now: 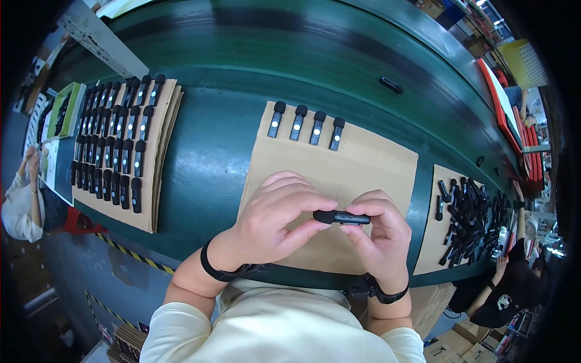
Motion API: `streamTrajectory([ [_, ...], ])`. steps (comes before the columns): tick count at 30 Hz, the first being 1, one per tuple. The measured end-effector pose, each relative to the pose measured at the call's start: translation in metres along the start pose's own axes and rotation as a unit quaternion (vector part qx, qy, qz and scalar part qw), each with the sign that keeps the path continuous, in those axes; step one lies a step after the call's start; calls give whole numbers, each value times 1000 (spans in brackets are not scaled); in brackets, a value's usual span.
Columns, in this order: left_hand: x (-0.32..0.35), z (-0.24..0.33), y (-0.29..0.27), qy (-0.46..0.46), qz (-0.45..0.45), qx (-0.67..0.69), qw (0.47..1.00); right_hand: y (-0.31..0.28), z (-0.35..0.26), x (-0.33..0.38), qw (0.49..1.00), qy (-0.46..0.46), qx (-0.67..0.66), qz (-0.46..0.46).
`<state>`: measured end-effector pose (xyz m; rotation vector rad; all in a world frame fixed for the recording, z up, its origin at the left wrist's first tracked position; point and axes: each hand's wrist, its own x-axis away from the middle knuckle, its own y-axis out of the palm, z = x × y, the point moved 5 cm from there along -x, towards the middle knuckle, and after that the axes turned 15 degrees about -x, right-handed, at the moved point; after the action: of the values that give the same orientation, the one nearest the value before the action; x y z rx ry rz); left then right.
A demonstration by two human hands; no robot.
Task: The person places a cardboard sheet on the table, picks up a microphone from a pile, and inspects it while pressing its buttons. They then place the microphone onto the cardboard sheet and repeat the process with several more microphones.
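Observation:
A small black clip-on microphone (350, 218) with a round foam windscreen (324, 216) is held level between my two hands, over a cardboard sheet (339, 166). My left hand (278, 215) pinches the foam end between thumb and forefinger. The body's other end is pinched by my right hand (382, 225). Along the sheet's far edge lie several like microphones (317, 128) in a row, foam ends pointing away from me, each with a pale round spot.
At left, a cardboard stack (158, 181) carries rows of microphones (109, 145). On the right, another sheet (428, 242) holds a microphone heap (466, 221). A lone black piece (391, 85) lies on the green conveyor (290, 42). People (511, 284) sit at both sides.

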<state>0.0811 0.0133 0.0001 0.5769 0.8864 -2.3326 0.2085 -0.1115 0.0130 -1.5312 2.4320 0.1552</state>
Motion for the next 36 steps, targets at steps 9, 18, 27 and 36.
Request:
streamTrajectory([
  [9, 3, -5, 0, -48, -27, 7, 998, 11, -4, -5, 996, -64, 65, -9],
  [18, 2, -3, -2, -36, -5, -7, 999, 14, -5, -7, 990, -92, 105, -20],
  [27, 2, -3, -2, -22, -11, -27, 999, 14, -5, -7, 986, -104, 124, -36],
  [36, 2, -5, -3, -45, 3, -31, 998, 15, 3, -4, 997, -81, 5, 18],
])
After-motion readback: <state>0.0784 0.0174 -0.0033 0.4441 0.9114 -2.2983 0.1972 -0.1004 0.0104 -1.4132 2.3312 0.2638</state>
